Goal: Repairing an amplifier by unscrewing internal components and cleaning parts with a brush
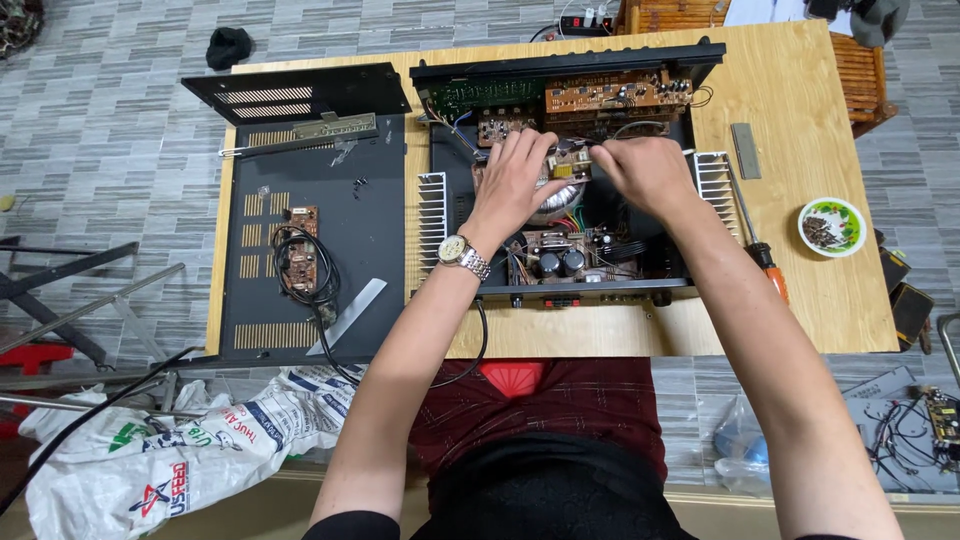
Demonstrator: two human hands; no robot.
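Grey-tiled flooring surrounds the wooden counter [800, 290], where an opened amplifier chassis [560, 180] sits. Both hands meet over its round transformer [560, 195]: left hand [515, 180] curled on top, right hand [645, 172] pinching a small part [572, 160]. Heatsinks flank them; a screwdriver [755, 235] lies at three o'clock, the removed black cover [310, 220] at nine.

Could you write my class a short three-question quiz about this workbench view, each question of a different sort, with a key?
1. True or false: the left hand wears a wristwatch.
2. Where is the orange-handled screwdriver? A) right of the open amplifier chassis B) on the black cover panel C) on the floor
3. What does the small bowl hold?

Key: 1 true. 2 A. 3 small dark bits, probably screws. Both hands, the right hand too, are inside the chassis.
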